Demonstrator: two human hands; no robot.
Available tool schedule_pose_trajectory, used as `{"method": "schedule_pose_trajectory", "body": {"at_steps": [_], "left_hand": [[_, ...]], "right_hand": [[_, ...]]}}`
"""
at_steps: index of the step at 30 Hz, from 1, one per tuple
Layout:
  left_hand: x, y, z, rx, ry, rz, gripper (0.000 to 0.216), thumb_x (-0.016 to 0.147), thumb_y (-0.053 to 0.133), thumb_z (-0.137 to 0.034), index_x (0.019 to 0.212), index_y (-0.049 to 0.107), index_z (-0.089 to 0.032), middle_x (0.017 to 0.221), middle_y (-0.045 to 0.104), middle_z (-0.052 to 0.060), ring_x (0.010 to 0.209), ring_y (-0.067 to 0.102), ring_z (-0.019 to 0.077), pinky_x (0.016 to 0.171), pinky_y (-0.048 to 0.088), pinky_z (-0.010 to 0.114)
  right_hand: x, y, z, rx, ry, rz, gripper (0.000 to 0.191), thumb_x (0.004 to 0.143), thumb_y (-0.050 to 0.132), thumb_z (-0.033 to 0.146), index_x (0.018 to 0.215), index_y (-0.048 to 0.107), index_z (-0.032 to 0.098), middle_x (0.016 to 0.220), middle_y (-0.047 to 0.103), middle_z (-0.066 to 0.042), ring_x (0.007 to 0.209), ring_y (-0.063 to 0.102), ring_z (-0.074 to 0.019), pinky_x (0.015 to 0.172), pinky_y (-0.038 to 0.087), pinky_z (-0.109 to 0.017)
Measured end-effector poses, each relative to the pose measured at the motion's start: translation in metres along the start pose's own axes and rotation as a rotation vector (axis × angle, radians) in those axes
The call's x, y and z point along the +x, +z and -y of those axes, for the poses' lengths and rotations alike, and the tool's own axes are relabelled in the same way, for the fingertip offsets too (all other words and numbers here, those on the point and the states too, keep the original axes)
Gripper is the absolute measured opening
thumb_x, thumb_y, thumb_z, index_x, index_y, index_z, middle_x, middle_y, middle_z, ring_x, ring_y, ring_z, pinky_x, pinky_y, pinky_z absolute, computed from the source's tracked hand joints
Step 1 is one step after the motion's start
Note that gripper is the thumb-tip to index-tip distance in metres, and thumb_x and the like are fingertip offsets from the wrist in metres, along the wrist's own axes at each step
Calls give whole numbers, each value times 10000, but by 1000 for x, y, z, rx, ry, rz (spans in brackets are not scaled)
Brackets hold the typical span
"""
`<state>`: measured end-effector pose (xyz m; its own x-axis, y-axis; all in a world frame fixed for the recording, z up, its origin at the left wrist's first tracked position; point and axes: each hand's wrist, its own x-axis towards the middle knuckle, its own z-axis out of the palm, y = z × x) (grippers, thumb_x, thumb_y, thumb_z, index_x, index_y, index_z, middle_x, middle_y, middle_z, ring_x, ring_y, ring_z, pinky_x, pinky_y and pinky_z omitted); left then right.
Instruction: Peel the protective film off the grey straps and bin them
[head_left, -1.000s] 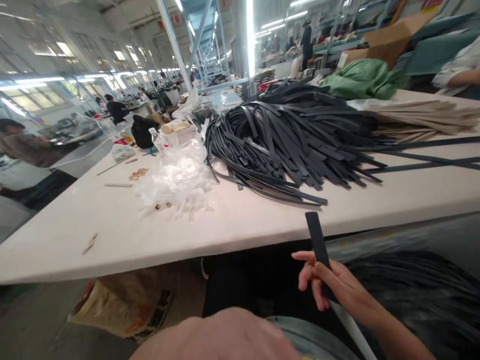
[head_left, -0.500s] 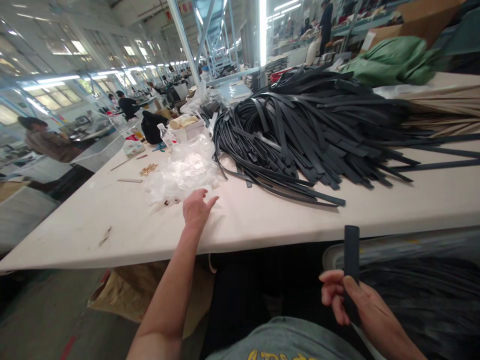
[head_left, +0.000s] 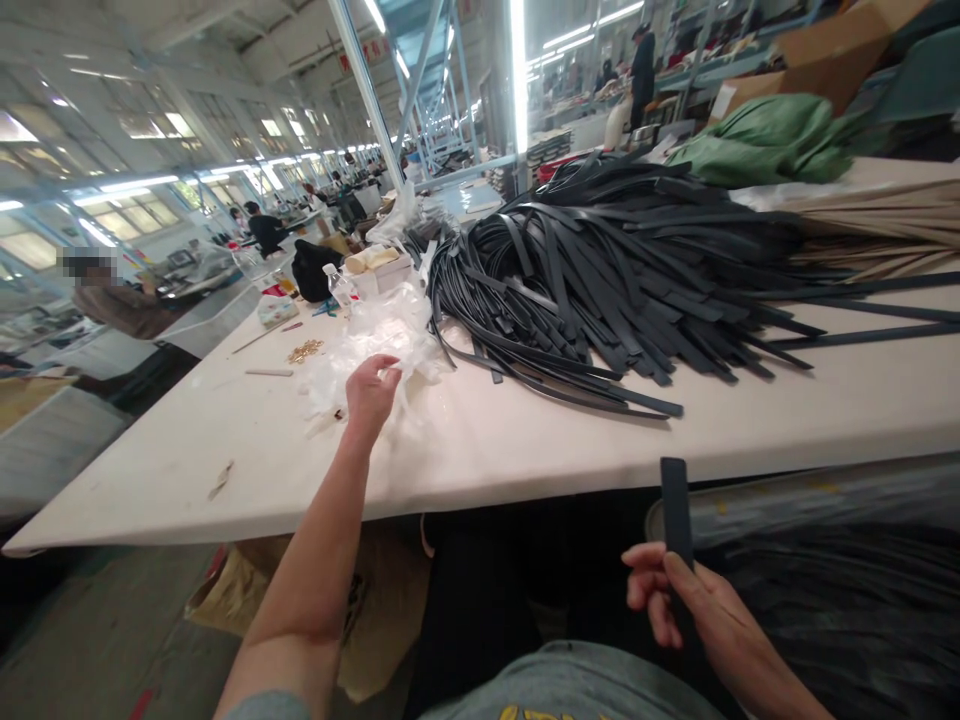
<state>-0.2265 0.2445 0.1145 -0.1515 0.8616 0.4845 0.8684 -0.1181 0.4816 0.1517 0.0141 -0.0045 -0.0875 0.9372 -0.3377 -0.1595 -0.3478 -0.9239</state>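
At the near edge of the pile of clear plastic bags (head_left: 394, 318), my left hand (head_left: 370, 395) has its thumb and fingers pinched on thin plastic. Some of the plastic stands up beside the fingertips. My right hand (head_left: 694, 600) is low in front of the table edge, closed around a black strap (head_left: 676, 505) whose flat end points upward. The strap's lower part is hidden behind the hand. A large heap of black straps (head_left: 600, 270) lies across the table to the right of the bags.
Small gold-coloured pieces (head_left: 306, 351), a thin stick (head_left: 268, 373) and a plastic bottle (head_left: 341, 285) lie or stand on the pale table (head_left: 300, 480). Brown strips (head_left: 892, 225) and a green sack (head_left: 765, 140) are at the far right. More dark straps (head_left: 847, 590) fill a container below.
My left hand has moved slightly left and away from me, and its spread thumb has closed onto the plastic. My right hand still holds the strap; the view has shifted a little.
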Motion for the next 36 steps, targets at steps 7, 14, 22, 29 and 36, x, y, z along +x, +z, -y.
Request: {"method": "schedule_pose_trajectory", "body": {"at_steps": [7,14,22,29,36], "left_hand": [[-53,-38,-65,-122,233,-109,168,799,598,-248,911,718,-212,852,743,13,807,683,184,803,507,295],[-140,-34,-75,-103,596,24,164,863,572,-204,885,731,-237,810,751,22,772,684,173,860,508,312],[-211,-30,-53,-232,213,234,136,846,618,-285,900,734,-240,844,758,42,776,682,192,801,528,313],[-243,-39,-37,-746,-452,401,288,764,709,-361,985,720,-177,698,704,5,564,609,129,597,509,253],[-276,-62,-1,-1007,-619,418,349,829,660,-380,1086,700,-147,740,688,26,610,595,105,648,494,243]], "right_hand": [[18,20,36,43,-75,122,515,887,516,628,922,687,143,656,660,-50,383,399,-65,414,286,-218],[42,87,55,352,98,521,536,776,667,633,958,698,129,634,630,-3,340,188,-1,352,95,-190],[58,130,71,421,79,436,335,666,828,390,729,614,141,464,452,106,320,207,10,328,132,-160],[79,140,110,200,-176,316,368,615,843,409,770,676,120,492,540,66,316,284,2,306,146,-173],[97,158,143,35,-376,310,282,696,814,355,763,638,146,537,552,68,337,288,0,315,144,-167]]}}
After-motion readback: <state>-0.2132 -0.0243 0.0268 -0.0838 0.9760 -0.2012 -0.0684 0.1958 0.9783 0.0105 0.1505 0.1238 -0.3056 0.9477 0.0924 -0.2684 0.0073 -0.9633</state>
